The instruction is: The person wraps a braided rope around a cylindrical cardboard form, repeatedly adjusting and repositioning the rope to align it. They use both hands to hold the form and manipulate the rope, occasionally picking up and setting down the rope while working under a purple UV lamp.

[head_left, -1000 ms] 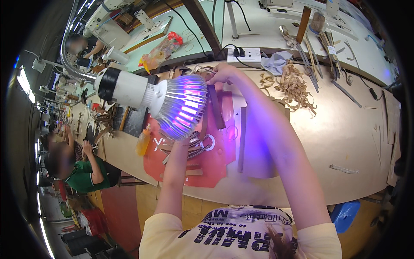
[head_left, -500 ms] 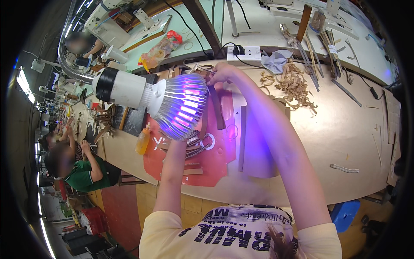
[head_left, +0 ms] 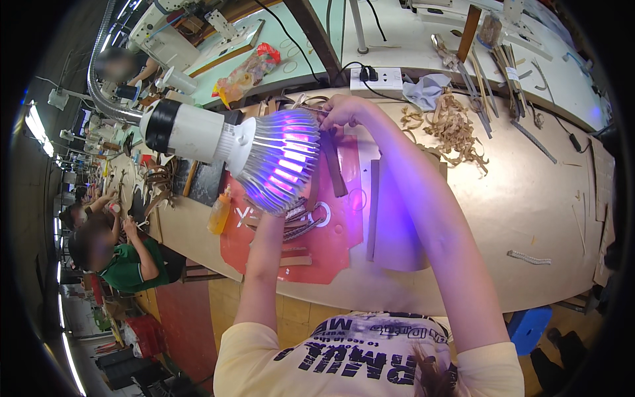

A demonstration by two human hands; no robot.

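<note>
A lit lamp [head_left: 281, 159] with a finned metal head covers my left hand, and only that forearm [head_left: 264, 255] shows below it. My right hand [head_left: 342, 111] is beyond the lamp, its thumb and fingers pinched together at the far edge of the red mat [head_left: 314, 264]. What those fingers grip is too small and partly hidden to name. Brown strips lie around the fingertips, and one brown strap [head_left: 334, 165] hangs down over the mat. More strips and a braided strap [head_left: 301, 228] lie on the mat, partly behind the lamp and my left forearm.
A yellow bottle [head_left: 219, 213] stands left of the mat. Right of my right hand are a grey cloth [head_left: 426, 91], curled tan scraps [head_left: 456, 132] and a power strip [head_left: 377, 79]. A brown panel [head_left: 403, 231] lies under my right forearm. Co-workers [head_left: 135, 264] sit at the left.
My right hand has shifted slightly, and the thin light piece that stuck out by its fingertips shows less. A background co-worker's hands have moved. Dark legs now show at the lower right.
</note>
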